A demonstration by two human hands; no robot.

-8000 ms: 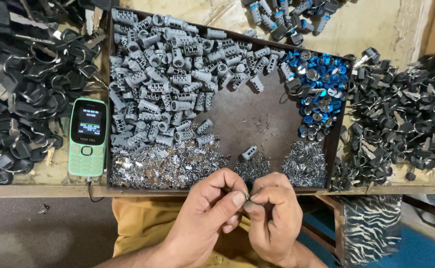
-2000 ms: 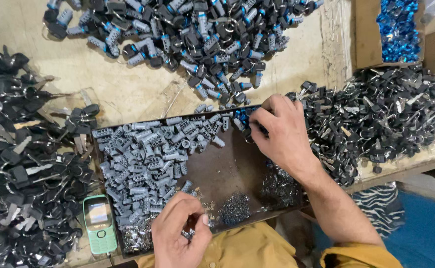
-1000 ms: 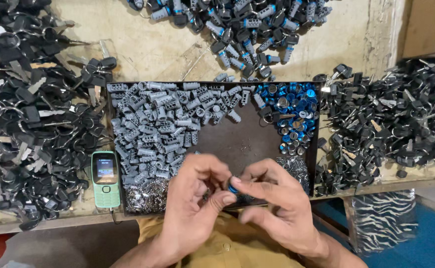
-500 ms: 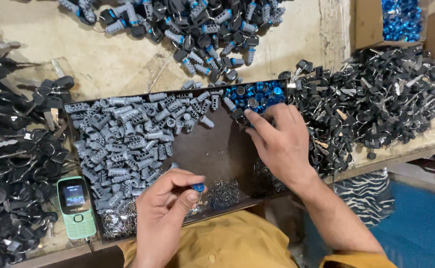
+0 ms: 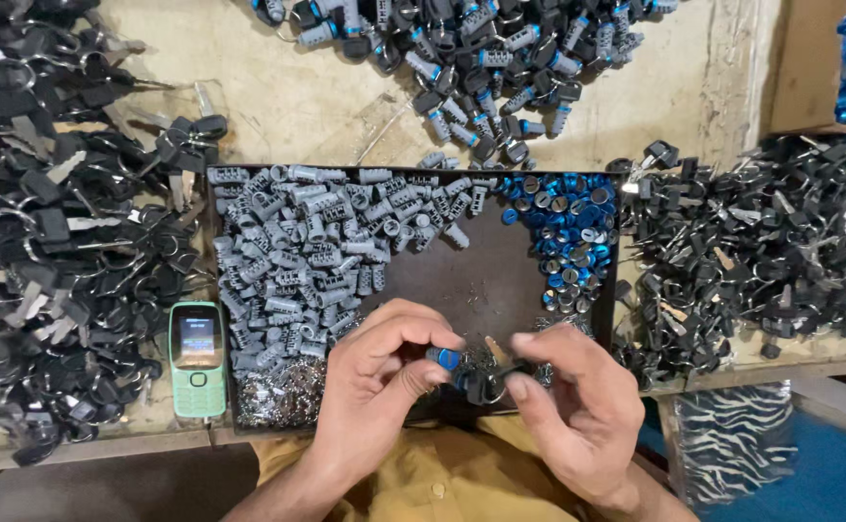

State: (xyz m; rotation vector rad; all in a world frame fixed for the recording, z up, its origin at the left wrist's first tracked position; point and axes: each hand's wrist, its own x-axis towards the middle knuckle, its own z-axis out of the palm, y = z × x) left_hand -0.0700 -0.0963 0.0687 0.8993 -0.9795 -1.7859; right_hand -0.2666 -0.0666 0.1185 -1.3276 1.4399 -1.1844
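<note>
**Two hands meet over a tray of lock parts**

The left hand (image 5: 384, 387) pinches a small blue-capped cylinder (image 5: 445, 359) between thumb and fingertips, just above the near edge of the dark tray (image 5: 481, 280). The right hand (image 5: 573, 406) closes on a black-headed key (image 5: 486, 382), its blade pointing toward the cylinder; the two parts sit almost touching between the hands (whether the blade is inside, I cannot tell). Grey cylinders (image 5: 307, 251) fill the tray's left side, blue caps (image 5: 568, 232) its right corner. A green phone (image 5: 197, 358) lies on the table (image 5: 287, 106), beside heaps of black keys (image 5: 46, 251).
</note>
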